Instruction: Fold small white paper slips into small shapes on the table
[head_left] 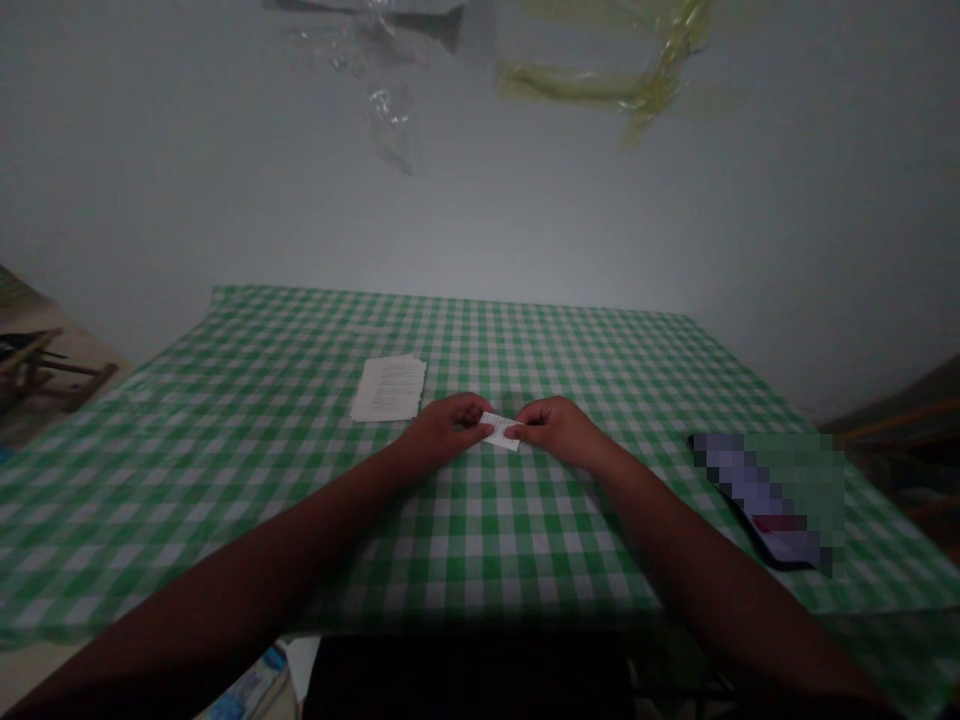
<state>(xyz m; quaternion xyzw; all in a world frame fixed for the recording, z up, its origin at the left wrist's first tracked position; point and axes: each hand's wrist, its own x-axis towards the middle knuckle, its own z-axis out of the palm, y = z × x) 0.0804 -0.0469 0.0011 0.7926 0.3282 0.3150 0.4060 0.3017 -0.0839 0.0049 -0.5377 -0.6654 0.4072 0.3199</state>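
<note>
A small piece of white paper with printed lines is held between both hands, over the middle of the table. My left hand pinches its left end, thumb on top. At its right end, my right hand grips it the same way. The paper looks folded, though its layers are too small to make out. To the left of my left hand lies a stack of printed white sheets, its edges slightly uneven.
A green and white checked cloth covers the table. On the right lies a dark-edged flat device, partly blurred out by pixels. The table's far edge meets a pale wall with tape strips on it. Wooden furniture stands at the left.
</note>
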